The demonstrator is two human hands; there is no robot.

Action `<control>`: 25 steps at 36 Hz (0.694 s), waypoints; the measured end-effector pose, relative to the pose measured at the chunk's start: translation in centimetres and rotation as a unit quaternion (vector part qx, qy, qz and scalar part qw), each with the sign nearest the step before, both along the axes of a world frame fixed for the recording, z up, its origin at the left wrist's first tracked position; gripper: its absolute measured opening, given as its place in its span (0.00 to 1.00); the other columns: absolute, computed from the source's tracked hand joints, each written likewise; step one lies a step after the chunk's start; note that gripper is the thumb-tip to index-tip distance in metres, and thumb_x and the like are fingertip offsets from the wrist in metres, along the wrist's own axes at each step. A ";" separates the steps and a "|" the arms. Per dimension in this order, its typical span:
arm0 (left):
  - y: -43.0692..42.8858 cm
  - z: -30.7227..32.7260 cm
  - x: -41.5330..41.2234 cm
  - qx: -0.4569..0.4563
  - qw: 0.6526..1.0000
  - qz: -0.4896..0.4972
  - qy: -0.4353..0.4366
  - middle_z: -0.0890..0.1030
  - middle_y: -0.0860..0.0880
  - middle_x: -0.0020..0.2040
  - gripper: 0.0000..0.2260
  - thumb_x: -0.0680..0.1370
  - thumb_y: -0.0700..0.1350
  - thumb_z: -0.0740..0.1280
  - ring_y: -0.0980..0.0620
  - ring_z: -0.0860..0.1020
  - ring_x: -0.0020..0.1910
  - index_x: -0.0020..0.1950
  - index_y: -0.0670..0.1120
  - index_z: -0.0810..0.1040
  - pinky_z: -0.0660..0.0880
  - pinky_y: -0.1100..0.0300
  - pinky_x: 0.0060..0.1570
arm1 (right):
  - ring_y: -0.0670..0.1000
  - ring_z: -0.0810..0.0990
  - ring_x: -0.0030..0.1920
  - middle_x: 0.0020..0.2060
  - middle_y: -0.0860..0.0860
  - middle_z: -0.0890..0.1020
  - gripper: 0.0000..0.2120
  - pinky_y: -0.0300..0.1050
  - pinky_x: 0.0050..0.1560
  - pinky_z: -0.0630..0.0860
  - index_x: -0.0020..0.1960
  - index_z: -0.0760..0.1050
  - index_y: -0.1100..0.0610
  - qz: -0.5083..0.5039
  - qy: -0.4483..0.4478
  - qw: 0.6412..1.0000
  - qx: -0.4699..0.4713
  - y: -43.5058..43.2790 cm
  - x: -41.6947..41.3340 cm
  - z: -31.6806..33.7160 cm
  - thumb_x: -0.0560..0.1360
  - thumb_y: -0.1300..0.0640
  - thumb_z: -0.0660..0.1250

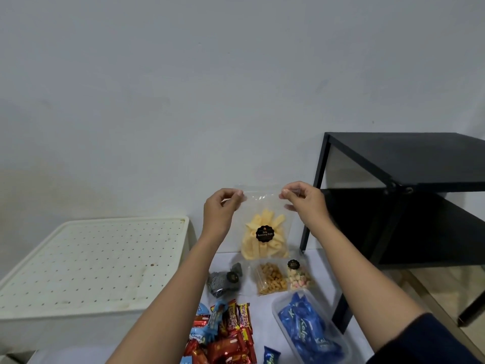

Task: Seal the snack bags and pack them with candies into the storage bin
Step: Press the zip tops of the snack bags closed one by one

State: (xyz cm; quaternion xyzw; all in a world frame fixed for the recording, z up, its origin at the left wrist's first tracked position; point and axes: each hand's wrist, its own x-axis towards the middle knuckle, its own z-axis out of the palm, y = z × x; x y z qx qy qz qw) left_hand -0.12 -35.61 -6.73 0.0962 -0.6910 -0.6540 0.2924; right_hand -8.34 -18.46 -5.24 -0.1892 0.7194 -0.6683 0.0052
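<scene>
The left hand [220,208] and right hand [305,203] each pinch a top corner of a clear zip bag of yellow potato sticks [265,232], holding it upright in the air above the white surface [328,271]. Below it lie 3 more snack bags: a grey patterned one [223,281], one of brown pieces [270,279] and one of pastel balls [300,278]. Nearer the person sit a pile of red candy bars [228,334] and a clear tub [282,302] of blue wrapped sweets. The white storage bin [91,258], its perforated lid on, stands at the left; a black side table [420,158] stands at the right.
</scene>
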 end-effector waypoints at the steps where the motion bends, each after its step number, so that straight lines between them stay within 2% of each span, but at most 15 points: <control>1: 0.0 0.0 0.1 -0.005 1.000 0.000 -0.004 0.83 0.45 0.44 0.05 0.77 0.43 0.66 0.50 0.81 0.46 0.46 0.42 0.80 0.78 0.53 0.56 | 0.51 0.81 0.45 0.38 0.51 0.81 0.09 0.47 0.46 0.80 0.40 0.77 0.55 -0.002 -0.001 1.000 -0.002 0.0 0.1 0.0 0.76 0.65 0.66; 5: 0.0 0.2 0.4 -0.044 0.999 0.001 -0.007 0.83 0.47 0.43 0.06 0.78 0.43 0.65 0.51 0.81 0.46 0.46 0.41 0.78 0.77 0.54 0.57 | 0.52 0.81 0.45 0.37 0.51 0.82 0.08 0.49 0.46 0.79 0.39 0.78 0.55 0.000 0.001 1.000 0.020 0.3 0.2 0.4 0.74 0.64 0.68; 7: 0.0 0.4 0.5 -0.068 0.998 0.006 -0.006 0.83 0.47 0.42 0.06 0.79 0.45 0.65 0.47 0.81 0.47 0.44 0.43 0.77 0.76 0.54 0.55 | 0.48 0.81 0.44 0.38 0.48 0.82 0.07 0.44 0.45 0.76 0.38 0.79 0.53 -0.007 0.046 0.997 0.061 0.5 0.1 0.8 0.73 0.63 0.70; 9: 0.0 0.5 0.4 -0.094 0.995 0.011 -0.011 0.83 0.48 0.41 0.07 0.79 0.44 0.64 0.47 0.80 0.44 0.43 0.43 0.76 0.75 0.60 0.48 | 0.44 0.80 0.47 0.41 0.45 0.83 0.06 0.41 0.51 0.75 0.42 0.79 0.51 -0.004 0.085 0.991 0.104 0.5 0.0 1.1 0.71 0.61 0.72; 11: 0.3 0.8 0.4 -0.121 0.992 0.015 -0.011 0.83 0.48 0.40 0.06 0.79 0.42 0.64 0.53 0.77 0.38 0.42 0.43 0.76 0.71 0.70 0.39 | 0.43 0.80 0.51 0.44 0.43 0.83 0.08 0.46 0.60 0.75 0.47 0.79 0.49 0.016 0.123 0.979 0.159 0.2 -0.1 1.5 0.70 0.58 0.73; 13: 0.6 1.1 0.5 -0.145 0.989 0.010 -0.006 0.82 0.47 0.40 0.06 0.78 0.41 0.64 0.56 0.77 0.38 0.42 0.44 0.76 0.69 0.73 0.37 | 0.41 0.79 0.53 0.44 0.38 0.83 0.08 0.53 0.63 0.72 0.48 0.78 0.43 0.047 0.165 0.956 0.236 -0.4 0.2 1.8 0.69 0.51 0.72; 16: 0.6 1.4 0.5 -0.162 0.987 -0.009 -0.004 0.83 0.47 0.40 0.05 0.77 0.39 0.64 0.54 0.79 0.40 0.42 0.44 0.77 0.70 0.71 0.39 | 0.39 0.78 0.53 0.45 0.37 0.82 0.03 0.56 0.64 0.69 0.45 0.78 0.41 0.074 0.188 0.929 0.311 -1.4 0.8 2.1 0.71 0.46 0.69; 18: 0.3 1.7 0.6 -0.166 0.986 -0.020 -0.007 0.83 0.48 0.40 0.05 0.77 0.39 0.65 0.54 0.80 0.42 0.42 0.45 0.77 0.70 0.70 0.40 | 0.40 0.79 0.52 0.43 0.37 0.82 0.01 0.56 0.63 0.70 0.41 0.77 0.41 0.081 0.184 0.933 0.299 -1.9 1.0 2.2 0.71 0.46 0.69; 20: 0.0 1.9 0.8 -0.173 0.984 -0.031 -0.012 0.83 0.49 0.41 0.04 0.77 0.40 0.66 0.54 0.80 0.43 0.42 0.45 0.78 0.73 0.66 0.43 | 0.41 0.79 0.51 0.42 0.39 0.82 0.03 0.55 0.61 0.73 0.38 0.78 0.41 0.085 0.171 0.942 0.277 -2.2 1.1 2.2 0.71 0.46 0.69; 22: -0.6 2.1 0.9 -0.180 0.983 -0.042 -0.021 0.82 0.48 0.41 0.04 0.77 0.41 0.66 0.54 0.81 0.43 0.43 0.44 0.79 0.76 0.59 0.48 | 0.43 0.79 0.50 0.41 0.41 0.82 0.05 0.55 0.59 0.74 0.37 0.78 0.43 0.090 0.160 0.945 0.272 -2.4 1.3 2.4 0.71 0.46 0.69; 25: -1.3 2.4 0.9 -0.187 0.980 -0.063 -0.038 0.82 0.49 0.42 0.04 0.77 0.43 0.67 0.52 0.82 0.43 0.45 0.44 0.78 0.77 0.56 0.50 | 0.46 0.78 0.48 0.40 0.41 0.80 0.06 0.54 0.56 0.75 0.37 0.76 0.45 0.094 0.165 0.940 0.283 -2.7 1.5 2.6 0.73 0.48 0.67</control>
